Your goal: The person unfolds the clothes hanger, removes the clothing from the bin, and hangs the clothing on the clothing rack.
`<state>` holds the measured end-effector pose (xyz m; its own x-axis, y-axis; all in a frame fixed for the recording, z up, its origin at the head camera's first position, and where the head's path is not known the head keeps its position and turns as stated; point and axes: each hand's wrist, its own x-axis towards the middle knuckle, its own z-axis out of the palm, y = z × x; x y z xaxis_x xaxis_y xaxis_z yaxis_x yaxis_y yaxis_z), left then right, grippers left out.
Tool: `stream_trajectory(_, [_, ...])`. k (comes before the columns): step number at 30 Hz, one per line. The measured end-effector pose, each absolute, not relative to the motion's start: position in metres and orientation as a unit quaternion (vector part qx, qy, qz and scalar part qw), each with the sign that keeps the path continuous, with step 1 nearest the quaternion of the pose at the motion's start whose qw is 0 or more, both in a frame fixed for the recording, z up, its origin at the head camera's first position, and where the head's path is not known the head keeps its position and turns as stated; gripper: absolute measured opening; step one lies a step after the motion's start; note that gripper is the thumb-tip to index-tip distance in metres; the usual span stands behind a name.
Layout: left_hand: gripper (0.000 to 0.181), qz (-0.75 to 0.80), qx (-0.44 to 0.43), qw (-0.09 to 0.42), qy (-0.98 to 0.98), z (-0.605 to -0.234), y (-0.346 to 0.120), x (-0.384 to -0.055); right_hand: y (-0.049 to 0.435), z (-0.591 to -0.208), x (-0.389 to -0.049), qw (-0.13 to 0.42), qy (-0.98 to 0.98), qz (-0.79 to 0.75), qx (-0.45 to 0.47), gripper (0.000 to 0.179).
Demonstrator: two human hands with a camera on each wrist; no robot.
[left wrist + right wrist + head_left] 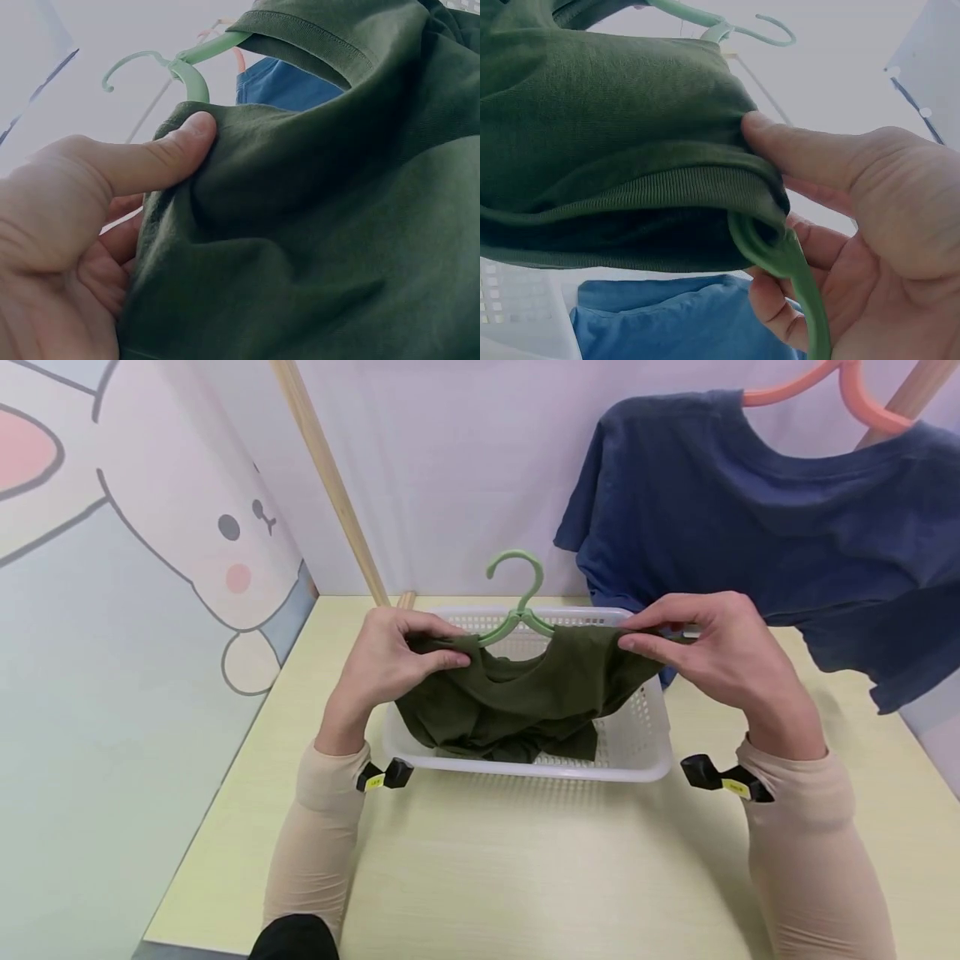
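A dark green T-shirt (525, 693) hangs on a light green hanger (517, 610) above a white basket. The hanger's hook points up out of the neckline. My left hand (393, 656) pinches one shoulder of the shirt between thumb and fingers, as the left wrist view also shows for that hand (82, 202). On the other side my right hand (720, 647) pinches the opposite shoulder near the sleeve. In the right wrist view, a green hanger end (802, 292) sticks out of the sleeve opening, beside the fingers of that hand (885, 202).
The white perforated basket (660, 739) stands on a pale wooden table (525, 860). At the right, a navy blue T-shirt (720, 518) hangs on an orange hanger (862, 397). A wooden pole (330, 477) leans at the back left, near a wall with a cartoon rabbit (187, 510).
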<state>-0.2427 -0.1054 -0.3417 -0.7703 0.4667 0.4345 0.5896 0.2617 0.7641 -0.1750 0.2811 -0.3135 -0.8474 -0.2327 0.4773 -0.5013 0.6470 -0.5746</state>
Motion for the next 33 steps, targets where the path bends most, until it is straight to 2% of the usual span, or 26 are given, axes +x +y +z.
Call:
stream_trajectory(7, [0.02,-0.504,-0.338,0.061,-0.792,-0.342,-0.102,-0.242,0.275,-0.313,-0.175,0.227,-0.865,0.381,0.235,0.029])
stream_trajectory(12, [0.02,-0.503,-0.327,0.059,-0.798,-0.344,-0.103,-0.245,0.28,-0.312,-0.174,0.245,-0.866,0.379,0.214,0.025])
stream_trajectory(17, [0.022,-0.514,-0.317,0.067,-0.794,-0.343,-0.108,-0.247,0.292,-0.31,-0.173,0.223,-0.887,0.362,0.182,0.02])
stream_trajectory(26, [0.024,-0.521,-0.318,0.081,-0.788,-0.341,-0.11,-0.248,0.305,-0.311,-0.175,0.137,-0.9,0.382,0.16,0.029])
stream_trajectory(33, [0.024,-0.526,-0.312,0.083,-0.787,-0.341,-0.109,-0.247,0.302,-0.315,-0.18,0.148,-0.887,0.392,0.196,0.02])
